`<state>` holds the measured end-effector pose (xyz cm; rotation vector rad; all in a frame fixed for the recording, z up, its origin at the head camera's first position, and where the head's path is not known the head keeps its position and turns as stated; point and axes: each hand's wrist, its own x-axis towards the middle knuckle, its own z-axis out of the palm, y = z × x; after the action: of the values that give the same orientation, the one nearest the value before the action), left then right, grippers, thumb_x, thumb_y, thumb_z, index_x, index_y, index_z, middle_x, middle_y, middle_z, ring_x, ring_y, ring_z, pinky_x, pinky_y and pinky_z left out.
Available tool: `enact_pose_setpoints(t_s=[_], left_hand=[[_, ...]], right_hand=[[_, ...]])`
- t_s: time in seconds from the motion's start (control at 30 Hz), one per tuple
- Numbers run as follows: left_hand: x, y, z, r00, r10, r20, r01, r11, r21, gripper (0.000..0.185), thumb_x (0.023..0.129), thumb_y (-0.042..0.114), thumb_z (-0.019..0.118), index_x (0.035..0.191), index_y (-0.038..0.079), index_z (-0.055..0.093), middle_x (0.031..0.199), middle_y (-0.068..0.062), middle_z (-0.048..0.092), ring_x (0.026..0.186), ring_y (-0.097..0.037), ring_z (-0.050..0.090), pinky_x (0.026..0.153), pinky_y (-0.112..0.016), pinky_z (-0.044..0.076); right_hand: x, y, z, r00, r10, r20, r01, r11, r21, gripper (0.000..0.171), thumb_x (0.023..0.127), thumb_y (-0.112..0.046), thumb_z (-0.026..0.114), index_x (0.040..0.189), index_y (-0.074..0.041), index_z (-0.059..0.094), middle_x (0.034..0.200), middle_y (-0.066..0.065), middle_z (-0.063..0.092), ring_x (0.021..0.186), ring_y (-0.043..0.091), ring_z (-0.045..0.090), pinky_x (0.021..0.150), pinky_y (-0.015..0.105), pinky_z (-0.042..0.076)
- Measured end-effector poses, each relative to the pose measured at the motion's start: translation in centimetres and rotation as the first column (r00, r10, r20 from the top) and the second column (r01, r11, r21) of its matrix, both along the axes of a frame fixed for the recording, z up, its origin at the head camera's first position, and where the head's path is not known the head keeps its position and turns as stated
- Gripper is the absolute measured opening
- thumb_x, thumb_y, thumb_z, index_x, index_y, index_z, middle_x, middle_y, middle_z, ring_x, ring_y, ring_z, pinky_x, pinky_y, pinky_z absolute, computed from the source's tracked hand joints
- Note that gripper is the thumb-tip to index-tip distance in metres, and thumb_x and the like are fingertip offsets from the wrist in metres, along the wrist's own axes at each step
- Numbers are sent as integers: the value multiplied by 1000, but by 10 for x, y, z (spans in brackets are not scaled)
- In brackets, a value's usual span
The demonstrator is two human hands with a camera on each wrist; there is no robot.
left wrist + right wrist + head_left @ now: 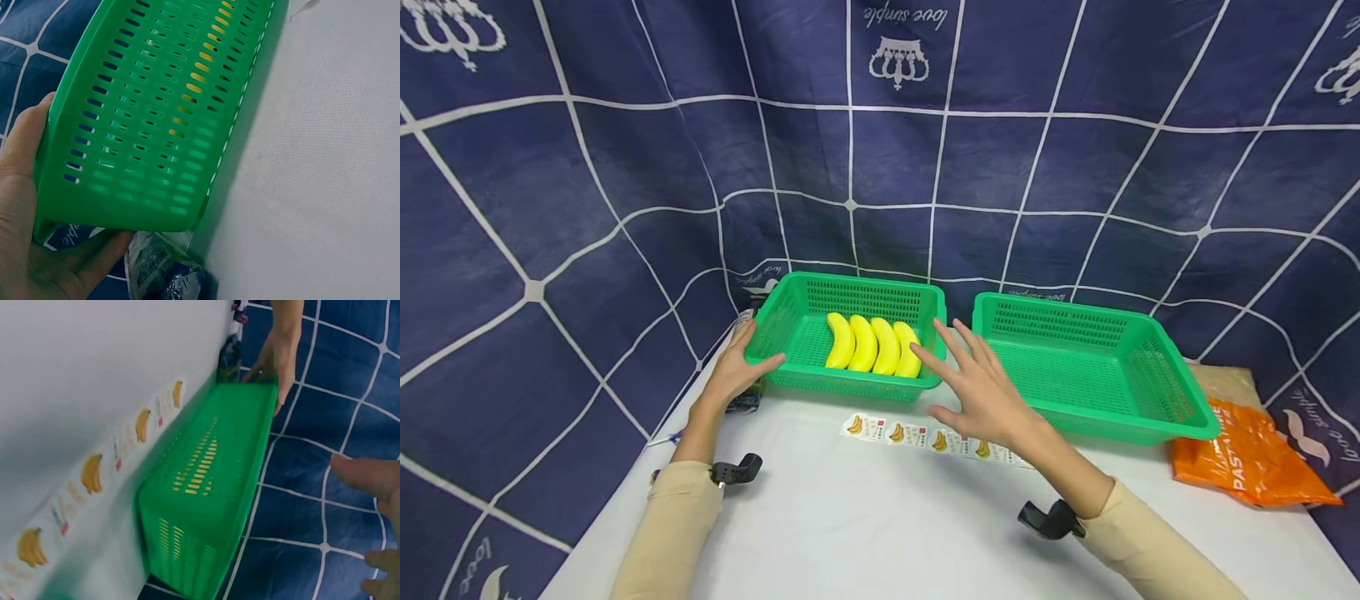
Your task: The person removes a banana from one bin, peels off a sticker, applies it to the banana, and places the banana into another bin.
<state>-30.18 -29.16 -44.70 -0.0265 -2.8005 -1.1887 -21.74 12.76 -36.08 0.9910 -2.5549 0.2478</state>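
Four-sided and green, a perforated plastic basket (842,382) stands at the back of the table, holding several yellow bananas (862,343) side by side. My left hand (730,371) grips its left end, thumb at the rim and fingers against the end wall, as the left wrist view shows close up. Beside the basket's right end, my right hand (985,400) hovers with spread fingers and holds nothing. In the right wrist view its fingers (365,478) stand apart from the basket wall (206,462).
A second green basket (1150,429) stands to the right. A strip of banana stickers (917,437) lies in front on the white table (850,525). An orange bag (1247,458) lies far right; a dark plastic packet (169,275) sits by the left hand. Blue cloth (895,158) hangs behind.
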Motion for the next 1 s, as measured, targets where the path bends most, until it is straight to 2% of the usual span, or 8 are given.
enact_pose_setpoints(t_s=[0.13, 0.23, 0.33, 0.5, 0.77, 0.93, 1.0], left_hand=[[-3, 3, 1, 1000, -4, -9, 4, 1000, 4, 108, 82, 58, 69, 158, 13, 8, 166, -9, 2, 151, -41, 5, 117, -68, 15], [-2, 2, 0, 1000, 1, -11, -1, 1000, 6, 107, 82, 57, 69, 158, 12, 9, 166, -9, 3, 151, -41, 6, 117, -67, 15], [-1, 1, 0, 1000, 3, -14, -3, 1000, 12, 107, 82, 56, 70, 158, 12, 9, 166, -10, 3, 151, -41, 6, 117, -67, 15], [0, 2, -2, 1000, 2, -8, -2, 1000, 25, 106, 83, 54, 70, 158, 14, 8, 166, -9, 2, 151, -41, 5, 117, -67, 14], [2, 0, -4, 1000, 14, -28, -13, 1000, 14, 105, 82, 52, 71, 158, 11, 11, 166, -10, 5, 151, -42, 8, 117, -67, 16], [1, 1, -5, 999, 8, -44, -7, 1000, 19, 104, 82, 52, 71, 158, 12, 12, 166, -11, 6, 151, -42, 8, 117, -67, 16], [0, 2, -5, 999, 8, -50, -7, 1000, 20, 104, 82, 52, 71, 158, 12, 13, 166, -11, 7, 151, -42, 8, 117, -67, 17]], right_hand=[[-22, -9, 14, 994, 50, 96, -45, 997, -56, 85, 75, -36, 84, 148, -28, 42, 158, 9, 31, 144, 37, 28, 108, 64, 37], [-36, -20, 24, 976, 80, 203, -62, 994, -90, 85, 73, -35, 85, 147, -26, 44, 151, 7, 41, 138, 32, 34, 102, 58, 46], [-50, -31, 32, 944, 95, 316, -66, 993, -102, 86, 74, -34, 85, 147, -23, 43, 144, 7, 47, 132, 28, 39, 99, 53, 49], [-72, -49, 40, 887, 109, 449, -79, 993, -84, 84, 77, -32, 82, 148, -15, 42, 139, 10, 53, 131, 29, 44, 102, 50, 47], [-106, -77, 41, 837, 130, 532, -104, 991, -78, 75, 79, -33, 79, 143, -10, 47, 135, 11, 57, 124, 27, 53, 103, 47, 47], [-126, -86, 40, 803, 123, 583, -83, 992, -94, 73, 80, -33, 79, 143, -11, 48, 133, 9, 59, 122, 25, 55, 101, 45, 49], [-133, -87, 39, 797, 112, 593, -74, 993, -88, 72, 81, -33, 78, 142, -12, 49, 132, 10, 60, 122, 27, 56, 101, 45, 49]])
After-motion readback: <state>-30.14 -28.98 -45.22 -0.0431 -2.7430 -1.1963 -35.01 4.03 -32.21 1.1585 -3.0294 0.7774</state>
